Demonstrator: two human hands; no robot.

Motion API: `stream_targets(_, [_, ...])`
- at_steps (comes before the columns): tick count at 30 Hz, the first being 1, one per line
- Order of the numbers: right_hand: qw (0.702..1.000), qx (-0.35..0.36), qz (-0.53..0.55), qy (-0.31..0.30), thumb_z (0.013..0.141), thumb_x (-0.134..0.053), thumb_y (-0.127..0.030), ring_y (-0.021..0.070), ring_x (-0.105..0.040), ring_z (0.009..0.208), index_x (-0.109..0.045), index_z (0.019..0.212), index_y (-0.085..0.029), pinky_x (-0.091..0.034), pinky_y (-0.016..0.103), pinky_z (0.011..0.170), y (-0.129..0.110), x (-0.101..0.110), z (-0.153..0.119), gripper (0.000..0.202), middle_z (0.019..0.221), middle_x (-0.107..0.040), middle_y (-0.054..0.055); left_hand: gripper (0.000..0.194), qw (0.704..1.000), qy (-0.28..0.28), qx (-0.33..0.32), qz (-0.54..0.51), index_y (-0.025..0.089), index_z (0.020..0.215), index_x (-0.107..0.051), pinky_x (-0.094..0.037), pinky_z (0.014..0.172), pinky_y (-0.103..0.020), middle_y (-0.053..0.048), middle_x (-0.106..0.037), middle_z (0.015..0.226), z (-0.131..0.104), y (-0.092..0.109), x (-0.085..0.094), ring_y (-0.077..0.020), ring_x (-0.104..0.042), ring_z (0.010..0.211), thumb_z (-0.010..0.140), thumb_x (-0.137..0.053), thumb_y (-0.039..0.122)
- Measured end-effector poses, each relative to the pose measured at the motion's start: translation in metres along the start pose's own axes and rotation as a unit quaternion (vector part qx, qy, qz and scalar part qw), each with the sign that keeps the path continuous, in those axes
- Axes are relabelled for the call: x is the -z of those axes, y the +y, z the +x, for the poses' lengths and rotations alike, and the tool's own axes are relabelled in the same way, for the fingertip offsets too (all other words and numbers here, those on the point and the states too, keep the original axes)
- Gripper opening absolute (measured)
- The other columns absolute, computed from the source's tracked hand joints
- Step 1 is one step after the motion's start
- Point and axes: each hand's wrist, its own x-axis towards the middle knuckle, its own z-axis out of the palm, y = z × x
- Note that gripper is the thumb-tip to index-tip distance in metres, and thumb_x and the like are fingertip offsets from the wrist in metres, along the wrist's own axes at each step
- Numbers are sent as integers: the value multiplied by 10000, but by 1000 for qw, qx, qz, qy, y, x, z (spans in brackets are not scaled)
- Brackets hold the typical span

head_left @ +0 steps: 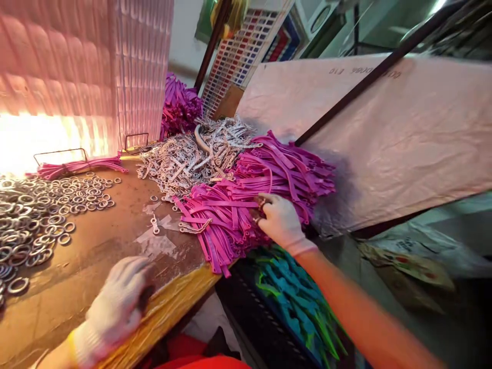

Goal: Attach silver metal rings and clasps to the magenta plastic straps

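Observation:
My right hand, in a white glove with dark fingertips, touches a heap of pink straps with small looped ends. Its thumb and forefinger are bent but apart, and I see no strap gripped between them. My left hand, also gloved, rests curled at the front edge of the brown table. Its fingers bend inward around a dark patch, and what they hold, if anything, is hidden. Between the hands a small metal chain piece lies near scraps of clear tape.
Metal rings spread across the table's left. Silvery chain pieces are piled behind the straps. A pink strap bundle lies near the glowing corrugated panel. Teal and green straps sit below the table edge. A dark bar slants at right.

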Motion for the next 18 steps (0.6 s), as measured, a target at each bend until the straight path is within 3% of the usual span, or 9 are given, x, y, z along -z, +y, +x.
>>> stream_targets(2, [993, -56, -100, 4, 868, -577, -396, 398, -415, 1318, -664, 1191, -34, -357, 508, 1051, 11, -12, 22, 493, 1435, -493, 247, 533, 995, -100, -22, 15, 212, 1226, -618, -402, 1096, -474, -113, -597, 1315, 64, 14, -23, -314, -507, 1247, 703, -558, 127])
stream_targets(3, [987, -94, -131, 6, 876, -564, -436, 412, -371, 1348, -608, 1279, -14, -331, 522, 1056, 14, -20, 28, 585, 1475, -441, 265, 475, 992, -119, -11, 35, 181, 1167, -650, -412, 1074, -475, -138, -612, 1278, 96, 20, -37, -323, -528, 1211, 702, -566, 133])
stream_targets(5, [977, -147, -155, -11, 914, -500, -482, 402, -349, 1369, -462, 1439, -28, -276, 540, 1073, 16, -36, 35, 696, 1504, -399, 276, 485, 990, -128, 8, 55, 152, 1239, -619, -409, 1060, -452, -157, -604, 1295, 149, 29, -65, -312, -524, 1220, 761, -541, 124])
stream_targets(7, [973, -166, -159, -21, 935, -459, -492, 396, -305, 1403, -416, 1489, -92, -205, 562, 1097, 16, -49, 38, 684, 1546, -352, 255, 532, 990, -124, 30, 68, 152, 1344, -546, -405, 1046, -449, -164, -607, 1296, 184, 31, -90, -298, -536, 1211, 819, -487, 89])
stream_targets(10, [975, -162, -147, -27, 897, -515, -405, 396, -271, 1419, -433, 1483, -106, -155, 578, 1107, 19, -52, 40, 663, 1566, -326, 243, 527, 988, -127, 31, 79, 148, 1331, -549, -406, 1031, -421, -162, -634, 1242, 206, 17, -107, -278, -568, 1165, 823, -459, 36])
stream_targets(12, [982, -127, -130, -45, 840, -561, -289, 365, -324, 1386, -493, 1437, -106, -190, 543, 1104, 26, -42, 37, 628, 1531, -400, 215, 454, 988, -125, 29, 83, 140, 1230, -605, -426, 998, -388, -155, -654, 1177, 209, 1, -100, -267, -590, 1106, 809, -474, 30])
stream_targets(14, [988, -85, -116, -63, 798, -571, -193, 315, -434, 1285, -621, 1298, -120, -272, 467, 1068, 38, -26, 33, 508, 1397, -558, 177, 371, 989, -101, 41, 97, 142, 1155, -630, -448, 953, -388, -151, -661, 1116, 210, -17, -80, -272, -597, 1049, 824, -483, 65])
stream_targets(16, [989, -60, -114, -69, 794, -562, -153, 291, -513, 1159, -717, 1099, -130, -340, 419, 998, 56, -6, 33, 343, 1186, -672, 157, 328, 987, -48, 79, 130, 145, 1144, -633, -444, 954, -441, -158, -652, 1119, 214, -30, -53, -300, -583, 1057, 867, -459, 118])
stream_targets(18, [990, -48, -119, -61, 813, -567, -177, 308, -535, 1110, -745, 971, -128, -377, 418, 948, 79, 16, 43, 243, 1089, -692, 163, 328, 980, 31, 137, 140, 136, 1143, -636, -388, 1016, -536, -183, -609, 1236, 220, -27, -31, -351, -525, 1170, 872, -452, 127])
